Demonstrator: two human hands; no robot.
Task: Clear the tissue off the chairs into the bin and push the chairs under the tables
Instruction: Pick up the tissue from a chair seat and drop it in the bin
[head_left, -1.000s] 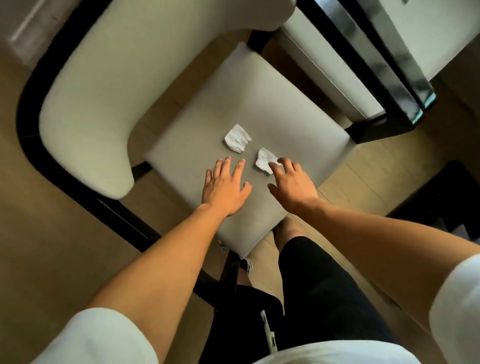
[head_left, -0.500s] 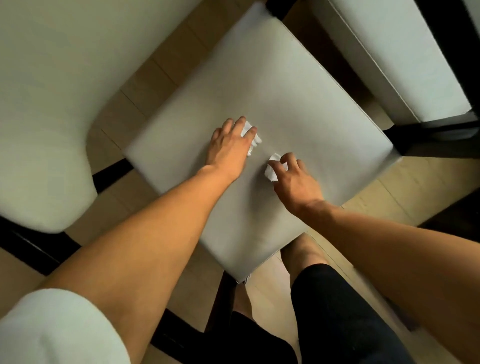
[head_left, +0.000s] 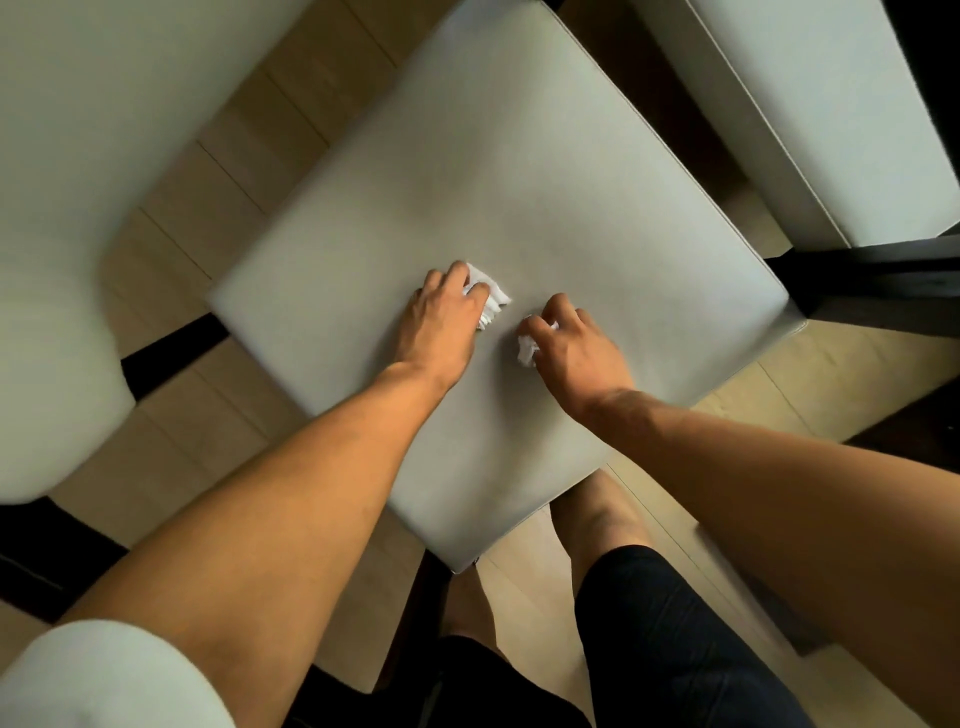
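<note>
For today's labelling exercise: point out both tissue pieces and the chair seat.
left tissue piece (head_left: 493, 295): head view, crumpled edge beyond the fingers.
right tissue piece (head_left: 525, 352): head view, lower wad under the thumb.
chair seat (head_left: 545, 171): head view, bare cushion.

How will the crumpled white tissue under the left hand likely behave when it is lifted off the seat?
The crumpled white tissue is already bunching in the left hand's grip, so it is probably soft and floppy. It looks thin, so it is likely very light. It may tear or shed bits on the pale grey chair seat.
</note>
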